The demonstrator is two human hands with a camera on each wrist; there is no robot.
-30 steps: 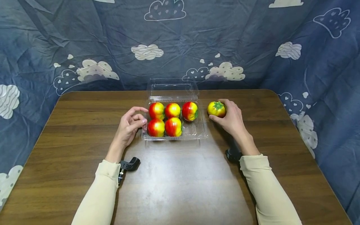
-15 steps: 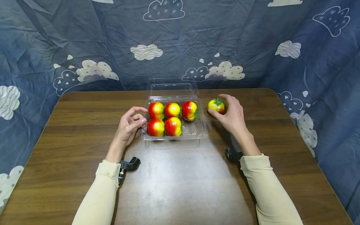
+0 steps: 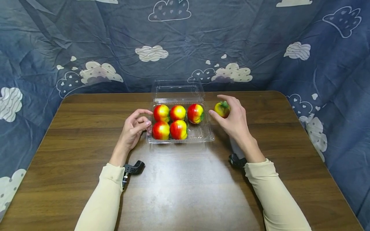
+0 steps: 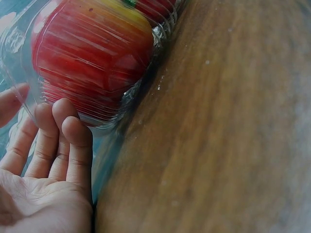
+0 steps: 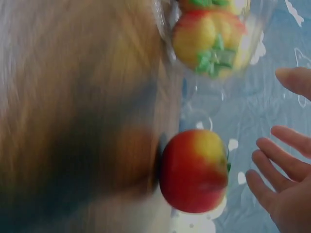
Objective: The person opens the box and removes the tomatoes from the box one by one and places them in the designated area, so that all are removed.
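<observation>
Right grip: the right hand (image 3: 235, 120) holds a yellow-red toy tomato (image 3: 222, 109) between thumb and curled fingers, a little right of the middle of the head view. In the right wrist view the fingers (image 5: 277, 177) look spread beside the fruit, so the hold seems light.
Left grip: the left hand (image 3: 133, 128) holds nothing; its loosely bent fingers (image 4: 73, 145) are against the left wall of the clear plastic box (image 3: 202, 136).
Held tomato: it is just right of the box, apart from it, and it seems lifted off the table (image 3: 185, 186); whether it touches the wood cannot be told.
Box: it stands in the upper middle of the table, with its lid (image 3: 177, 89) open toward the top of the frame.
Fruits inside: five tomatoes (image 3: 178, 113), three in the far row and two in the near row; the near right place (image 3: 199, 131) is free.
Background: a blue cloth with clouds (image 3: 86, 38) fills the top of the frame.
Risk, slipping: the round smooth fruit is perhaps held only by the fingertips, so it could slip and roll toward the right edge of the table.
Risk, box moving: the box is light and thin; a knock on its right wall could slide or tip it if the left hand does not steady it.
Risk, neighbours: a knock on the far right tomato (image 3: 195, 113) could push it out of its place.
</observation>
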